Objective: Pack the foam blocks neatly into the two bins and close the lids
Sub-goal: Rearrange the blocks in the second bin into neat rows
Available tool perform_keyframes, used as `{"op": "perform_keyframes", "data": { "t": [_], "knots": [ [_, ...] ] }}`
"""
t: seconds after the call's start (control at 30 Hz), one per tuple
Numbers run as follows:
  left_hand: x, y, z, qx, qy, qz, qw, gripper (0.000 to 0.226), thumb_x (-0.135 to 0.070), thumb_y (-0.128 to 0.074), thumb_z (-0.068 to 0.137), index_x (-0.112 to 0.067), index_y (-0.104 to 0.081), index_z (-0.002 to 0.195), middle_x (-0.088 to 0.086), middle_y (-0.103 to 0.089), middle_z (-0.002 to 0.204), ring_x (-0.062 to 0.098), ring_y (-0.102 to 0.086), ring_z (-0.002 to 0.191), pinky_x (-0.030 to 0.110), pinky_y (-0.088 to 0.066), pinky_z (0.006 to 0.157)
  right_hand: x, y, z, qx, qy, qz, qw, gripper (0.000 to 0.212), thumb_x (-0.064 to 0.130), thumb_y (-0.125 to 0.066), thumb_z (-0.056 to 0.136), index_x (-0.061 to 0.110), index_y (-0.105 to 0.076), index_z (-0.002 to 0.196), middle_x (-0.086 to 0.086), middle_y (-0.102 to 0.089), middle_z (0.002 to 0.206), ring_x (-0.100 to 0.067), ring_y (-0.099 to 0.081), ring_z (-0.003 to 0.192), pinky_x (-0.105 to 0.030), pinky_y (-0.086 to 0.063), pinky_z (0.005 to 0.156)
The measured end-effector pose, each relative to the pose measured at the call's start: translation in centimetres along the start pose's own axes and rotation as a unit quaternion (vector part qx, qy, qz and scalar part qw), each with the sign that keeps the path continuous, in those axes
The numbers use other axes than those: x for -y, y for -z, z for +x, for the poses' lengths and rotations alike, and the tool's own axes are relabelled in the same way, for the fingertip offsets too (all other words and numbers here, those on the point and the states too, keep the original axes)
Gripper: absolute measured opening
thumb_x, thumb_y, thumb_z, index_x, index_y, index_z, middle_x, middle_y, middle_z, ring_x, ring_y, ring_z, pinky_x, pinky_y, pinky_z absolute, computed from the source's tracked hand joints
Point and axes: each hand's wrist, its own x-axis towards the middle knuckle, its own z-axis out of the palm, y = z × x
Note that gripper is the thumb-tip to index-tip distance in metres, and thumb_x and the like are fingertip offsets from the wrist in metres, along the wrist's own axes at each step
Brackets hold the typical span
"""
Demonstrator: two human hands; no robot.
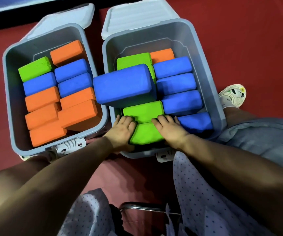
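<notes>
Two grey bins stand side by side on the red floor, lids hinged open at the back. The left bin (9, 92) holds orange, blue and one green foam block in rows. The right bin (203, 53) holds green, blue and one orange block. A large blue block (123, 86) lies across the top, overhanging the right bin's left wall. My left hand (122, 132) and my right hand (169, 128) hold the near green block (146, 133) from both sides, fingers curled over it and reaching the green block (142, 110) behind it.
The left lid (60, 17) and right lid (137, 14) lean back behind the bins. White latches (69, 147) sit on the near walls. A white shoe (233, 95) is right of the right bin. A metal chair frame (142, 206) is below me.
</notes>
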Motion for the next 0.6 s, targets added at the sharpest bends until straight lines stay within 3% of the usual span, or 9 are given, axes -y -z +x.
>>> {"op": "perform_keyframes", "data": {
  "t": [0.07,0.17,0.27,0.37,0.6],
  "knots": [
    [0.6,0.4,-0.6,-0.02,-0.023,-0.013,0.999,0.09,-0.049,-0.077,0.043,0.001,-0.049,0.111,0.021,-0.054,0.102,0.041,-0.056,0.096,0.052,-0.048,0.094,-0.5,0.4,-0.4,-0.014,0.024,0.031,0.999,0.098,0.016,-0.071,0.077,0.018,-0.007,0.152,-0.008,-0.016,0.146,-0.033,-0.025,0.131,-0.052,-0.026,0.112],
    [0.8,1.5,-1.6,-0.046,-0.021,-0.064,0.997,0.086,-0.053,-0.057,0.054,0.002,-0.048,0.119,0.019,-0.052,0.108,0.038,-0.058,0.096,0.038,-0.054,0.085,-1.2,1.3,-1.1,-0.06,0.063,0.132,0.987,0.1,0.022,-0.075,0.071,0.02,-0.017,0.151,-0.01,-0.024,0.14,-0.031,-0.032,0.124,-0.035,-0.032,0.11],
    [1.4,2.6,-2.9,-0.069,-0.004,-0.109,0.992,0.09,-0.053,-0.055,0.06,0.0,-0.045,0.133,0.015,-0.048,0.122,0.032,-0.06,0.101,0.033,-0.054,0.082,-1.5,2.6,-2.0,-0.1,0.096,0.202,0.97,0.097,0.02,-0.077,0.065,0.018,-0.028,0.149,-0.011,-0.032,0.134,-0.03,-0.038,0.12,-0.03,-0.032,0.108],
    [2.5,3.3,-3.9,-0.053,-0.012,-0.102,0.993,0.094,-0.06,-0.052,0.068,-0.006,-0.037,0.144,0.013,-0.047,0.13,0.03,-0.061,0.104,0.033,-0.055,0.081,-1.2,2.8,-2.2,-0.115,0.1,0.206,0.967,0.096,0.022,-0.078,0.064,0.022,-0.03,0.148,-0.009,-0.034,0.132,-0.029,-0.04,0.119,-0.029,-0.033,0.107],
    [1.8,3.1,-3.4,0.028,0.016,-0.055,0.998,0.098,-0.07,-0.037,0.072,-0.016,-0.018,0.152,0.015,-0.051,0.129,0.036,-0.057,0.107,0.037,-0.042,0.1,-1.6,2.4,-1.7,-0.058,0.053,0.214,0.974,0.104,0.032,-0.078,0.073,0.036,-0.008,0.15,-0.005,-0.024,0.146,-0.025,-0.03,0.133,-0.028,-0.029,0.11]
  ]
}}
